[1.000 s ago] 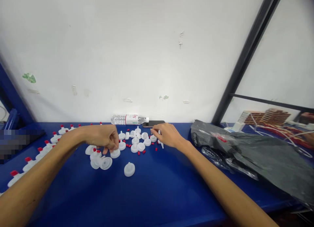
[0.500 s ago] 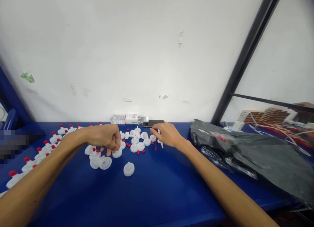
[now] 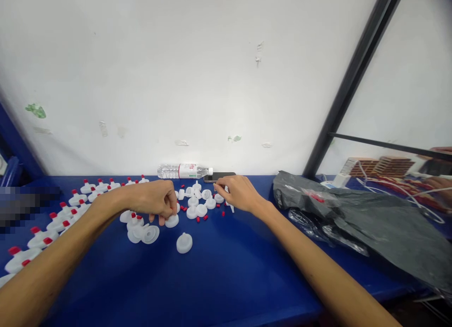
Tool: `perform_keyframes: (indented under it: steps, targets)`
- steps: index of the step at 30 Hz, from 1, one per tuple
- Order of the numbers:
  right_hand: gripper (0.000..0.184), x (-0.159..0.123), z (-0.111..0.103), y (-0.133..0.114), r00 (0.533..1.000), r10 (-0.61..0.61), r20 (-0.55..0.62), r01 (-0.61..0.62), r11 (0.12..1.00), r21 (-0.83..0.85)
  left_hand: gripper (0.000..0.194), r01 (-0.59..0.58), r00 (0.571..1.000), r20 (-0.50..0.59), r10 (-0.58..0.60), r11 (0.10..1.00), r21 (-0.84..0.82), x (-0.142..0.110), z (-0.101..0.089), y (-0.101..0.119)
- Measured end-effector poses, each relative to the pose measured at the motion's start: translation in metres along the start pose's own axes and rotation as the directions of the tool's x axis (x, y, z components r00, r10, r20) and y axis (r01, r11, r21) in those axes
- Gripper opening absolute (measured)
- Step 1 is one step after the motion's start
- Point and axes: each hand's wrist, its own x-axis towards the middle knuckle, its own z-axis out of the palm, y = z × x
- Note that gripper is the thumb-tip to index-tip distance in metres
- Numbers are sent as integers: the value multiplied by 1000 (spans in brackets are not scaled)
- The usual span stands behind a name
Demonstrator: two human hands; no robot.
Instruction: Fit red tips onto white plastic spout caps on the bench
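Observation:
My left hand (image 3: 160, 201) is closed, its thumb and fingers pinching the top of a white plastic spout cap (image 3: 172, 222) that rests at the table surface. My right hand (image 3: 238, 191) hovers over the back of a loose cluster of white caps (image 3: 193, 201), thumb and fingers bent but apart, nearest a white cap (image 3: 219, 198) partly under its fingers. Small red tips (image 3: 198, 219) lie scattered among the cluster. Closer to me sits a single white cap (image 3: 184, 243). Beside my left hand several white caps (image 3: 150, 234) are heaped, one turned underside up.
Rows of white caps with red tips (image 3: 41, 237) cover the table's left side, partly behind my left forearm. A water bottle (image 3: 187, 171) and a phone (image 3: 210, 177) lie by the wall. Grey plastic bags (image 3: 339, 214) fill the right. Another person's hand (image 3: 441, 183) shows at far right.
My left hand has shifted slightly to the right, with the white spout cap still in its fingers. My right hand has stayed nearly in place. The view has turned a little.

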Motion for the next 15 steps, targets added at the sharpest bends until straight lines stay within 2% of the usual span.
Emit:
perform_keyframes:
  steps: [6, 12, 15]
  targets:
    - [31, -1, 0, 0, 1000, -14, -6, 14, 1000, 7, 18, -35, 999, 25, 34, 999, 26, -7, -4, 3]
    - [30, -1, -1, 0, 1000, -21, -4, 21, 1000, 11, 23, -107, 993, -35, 109, 992, 72, -6, -6, 4]
    - [30, -1, -1, 0, 1000, -26, -8, 26, 1000, 12, 33, -95, 990, -92, 104, 991, 97, -2, -4, 4]
